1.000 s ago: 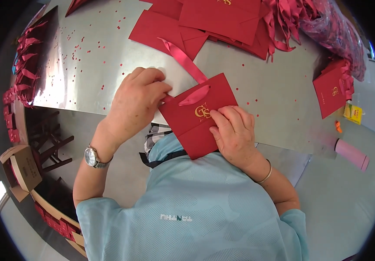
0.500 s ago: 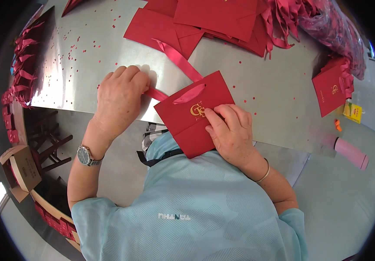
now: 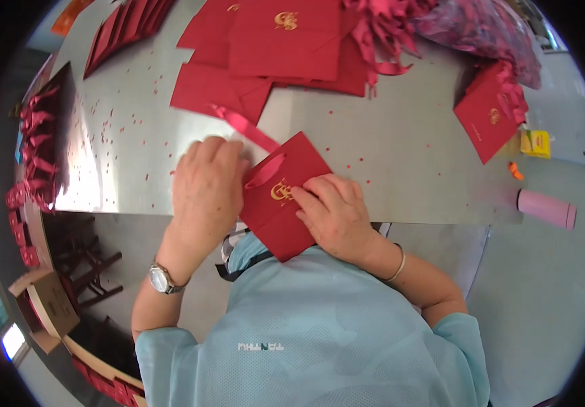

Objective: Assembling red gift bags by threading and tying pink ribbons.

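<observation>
A small dark red paper bag (image 3: 286, 229) with a gold emblem lies tilted over the table's near edge, close to my body. My right hand (image 3: 336, 216) grips its right side, thumb and fingertips on the front next to the emblem. A pink-red ribbon loop (image 3: 266, 171) lies across the front near the top. Another length of ribbon (image 3: 245, 129) sticks out behind the bag toward the upper left. Curled up against the bag's left corner, my left hand (image 3: 208, 193) is closed; the ribbon it pulled a moment ago is now hidden behind it.
Flat red bags (image 3: 286, 51) are piled at the far side, beside loose ribbons (image 3: 381, 34) and a clear plastic bag (image 3: 479, 41). More red bags (image 3: 41, 146) stand at left. A pink bottle (image 3: 547, 209) lies at right near a yellow packet (image 3: 535, 144). Red paper dots litter the metal table (image 3: 401, 176).
My left hand has come in from the left against the bag's corner, and the ribbon stretched between them no longer shows. My right hand keeps its hold. The whole view has shifted somewhat.
</observation>
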Demonstrator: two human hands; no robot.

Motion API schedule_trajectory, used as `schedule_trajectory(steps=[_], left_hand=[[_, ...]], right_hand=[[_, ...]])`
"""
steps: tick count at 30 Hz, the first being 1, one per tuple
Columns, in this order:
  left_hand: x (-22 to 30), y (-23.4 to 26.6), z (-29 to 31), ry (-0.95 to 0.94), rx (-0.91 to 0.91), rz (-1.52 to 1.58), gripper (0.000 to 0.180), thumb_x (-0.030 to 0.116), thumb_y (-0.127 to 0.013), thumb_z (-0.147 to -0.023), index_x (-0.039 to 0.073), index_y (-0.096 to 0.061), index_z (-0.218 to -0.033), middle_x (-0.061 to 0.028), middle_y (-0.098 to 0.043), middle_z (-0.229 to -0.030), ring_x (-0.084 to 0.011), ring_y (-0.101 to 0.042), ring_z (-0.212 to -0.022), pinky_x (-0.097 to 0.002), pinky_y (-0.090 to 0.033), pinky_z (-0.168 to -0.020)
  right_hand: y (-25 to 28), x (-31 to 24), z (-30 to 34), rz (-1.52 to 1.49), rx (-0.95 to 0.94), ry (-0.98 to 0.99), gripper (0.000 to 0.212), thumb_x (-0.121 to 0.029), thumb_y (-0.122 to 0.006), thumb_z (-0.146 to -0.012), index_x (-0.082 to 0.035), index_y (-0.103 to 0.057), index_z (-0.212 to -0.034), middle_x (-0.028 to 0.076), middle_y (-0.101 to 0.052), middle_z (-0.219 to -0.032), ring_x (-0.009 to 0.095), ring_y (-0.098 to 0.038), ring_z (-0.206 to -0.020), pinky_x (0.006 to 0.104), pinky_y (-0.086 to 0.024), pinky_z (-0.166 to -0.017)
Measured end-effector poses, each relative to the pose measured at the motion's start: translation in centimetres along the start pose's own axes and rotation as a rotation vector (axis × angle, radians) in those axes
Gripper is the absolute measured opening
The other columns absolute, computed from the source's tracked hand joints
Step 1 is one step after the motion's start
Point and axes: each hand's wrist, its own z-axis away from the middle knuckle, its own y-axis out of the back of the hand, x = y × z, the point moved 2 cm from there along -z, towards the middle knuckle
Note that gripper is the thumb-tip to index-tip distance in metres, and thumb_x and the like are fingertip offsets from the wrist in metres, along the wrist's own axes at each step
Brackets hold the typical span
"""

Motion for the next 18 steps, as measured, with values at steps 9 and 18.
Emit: schedule_trajectory(steps=[9,18], left_hand=[[2.3,0.9,-0.4,0.228,-0.177,0.322,0.013,0.009,-0.071,-0.081,0.0,-0.062,-0.083,-0.0134,-0.064,-0.08,-0.0281,-0.062,-0.074,-0.0388,-0.049,-0.065],[-0.4,7.9,-0.6,-0.012,0.072,0.817,0.035,-0.013,-0.066,-0.072,-0.002,-0.065,-0.105,-0.0104,-0.066,-0.103,-0.0205,-0.064,-0.094,-0.0292,-0.051,-0.082]], right_hand=[[2.4,1.2,-0.2,-0.315,0.172,-0.025,0.038,-0.009,-0.074,-0.076,-0.002,-0.063,-0.112,0.013,-0.062,-0.109,0.032,-0.058,-0.103,0.0426,-0.046,-0.09],[7.6,15.2,-6.8,-0.174,0.529,-0.287,0.027,-0.006,-0.059,-0.085,-0.004,-0.064,-0.112,0.013,-0.064,-0.11,0.035,-0.057,-0.105,0.042,-0.046,-0.093]])
